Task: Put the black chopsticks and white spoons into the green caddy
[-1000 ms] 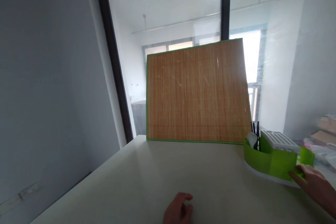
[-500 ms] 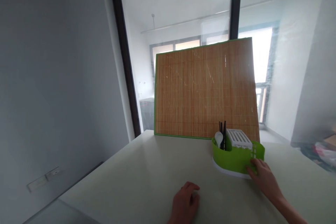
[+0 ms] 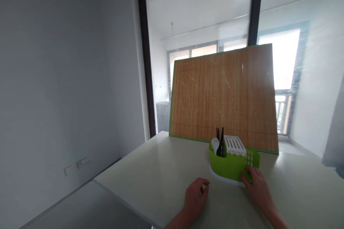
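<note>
A lime-green utensil holder (image 3: 228, 168) with a white base stands upright on the white table (image 3: 150, 171). My right hand (image 3: 258, 188) grips its right front side, the thumb on the outside near the perforated end compartment. The fingertips are partly hidden at the rim. In the left compartment stand a white spoon (image 3: 215, 145) and black chopsticks (image 3: 221, 139). A white slotted rack (image 3: 235, 144) sits on top in the middle. My left hand (image 3: 196, 198) rests on the table to the left of the holder, fingers curled toward the thumb, apart from it, with nothing visible inside.
Behind the holder, a large bamboo mat panel (image 3: 223, 96) with green edging leans against the dark-framed glass (image 3: 255, 10). A grey-white wall (image 3: 72, 78) with sockets (image 3: 82, 162) rises on the left. The table's edge runs along the left and front.
The utensil holder has slid left across the table with my right hand on it. My left hand's fingers have curled closer to the thumb. The view has turned left.
</note>
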Action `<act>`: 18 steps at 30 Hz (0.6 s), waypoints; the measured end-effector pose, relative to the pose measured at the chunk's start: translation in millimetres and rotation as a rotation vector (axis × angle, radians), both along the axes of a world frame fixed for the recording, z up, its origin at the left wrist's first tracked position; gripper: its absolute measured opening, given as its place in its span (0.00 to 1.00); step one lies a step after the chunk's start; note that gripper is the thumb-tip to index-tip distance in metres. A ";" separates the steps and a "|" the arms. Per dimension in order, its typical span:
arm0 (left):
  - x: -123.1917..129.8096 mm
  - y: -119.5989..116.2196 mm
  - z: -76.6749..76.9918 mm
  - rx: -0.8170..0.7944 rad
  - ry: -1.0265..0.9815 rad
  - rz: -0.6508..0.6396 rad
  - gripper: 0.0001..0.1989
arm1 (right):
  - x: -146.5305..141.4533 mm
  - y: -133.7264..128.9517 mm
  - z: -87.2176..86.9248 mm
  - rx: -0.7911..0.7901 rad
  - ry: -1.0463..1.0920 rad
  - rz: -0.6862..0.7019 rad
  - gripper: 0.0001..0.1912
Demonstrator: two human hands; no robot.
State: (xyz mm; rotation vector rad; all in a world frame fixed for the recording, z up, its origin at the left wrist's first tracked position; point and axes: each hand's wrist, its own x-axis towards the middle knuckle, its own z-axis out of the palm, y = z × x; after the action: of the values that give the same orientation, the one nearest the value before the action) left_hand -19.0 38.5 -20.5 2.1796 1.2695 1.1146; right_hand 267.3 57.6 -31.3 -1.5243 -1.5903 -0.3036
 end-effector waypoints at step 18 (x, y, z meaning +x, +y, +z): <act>89.8 114.7 141.1 0.075 0.476 0.249 0.26 | -7.6 -38.0 2.0 0.034 0.212 -0.147 0.22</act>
State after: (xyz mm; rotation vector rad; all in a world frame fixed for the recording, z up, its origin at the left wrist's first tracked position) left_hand 70.8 153.1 120.6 2.4887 1.7616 0.7542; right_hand 259.7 19.6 -29.3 -1.5946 -1.3054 -0.2412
